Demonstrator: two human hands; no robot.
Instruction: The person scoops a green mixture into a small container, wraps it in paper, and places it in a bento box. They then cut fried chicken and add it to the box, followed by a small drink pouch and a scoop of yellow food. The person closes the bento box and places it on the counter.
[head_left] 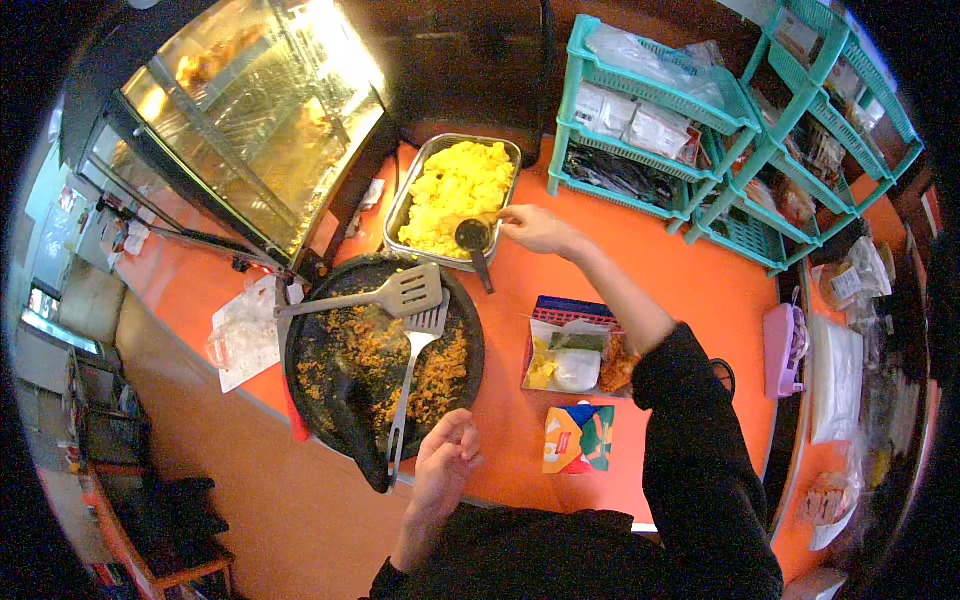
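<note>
My right hand [540, 230] reaches to the right rim of a metal tray [402, 215] heaped with yellow scrambled-egg-like food [460, 190]. Its fingertips are pinched together at the rim; whatever they hold is hidden or too small to name. A black ladle [474, 240] rests in the tray's near corner, handle over the edge, just left of those fingers. My left hand [446, 462] hovers beside the pan with curled fingers, nothing visible in them. Below my right forearm stands an open food box [577, 370] with yellow food, a white block and browned fried pieces.
A wide black pan [470, 300] holds orange-brown crumbly food, with a slotted turner [410, 290] and a metal spatula [425, 325] across it. A lit glass display case [250, 120] stands behind. Teal racks [650, 110] line the back right. A colourful printed card [578, 438] lies nearby.
</note>
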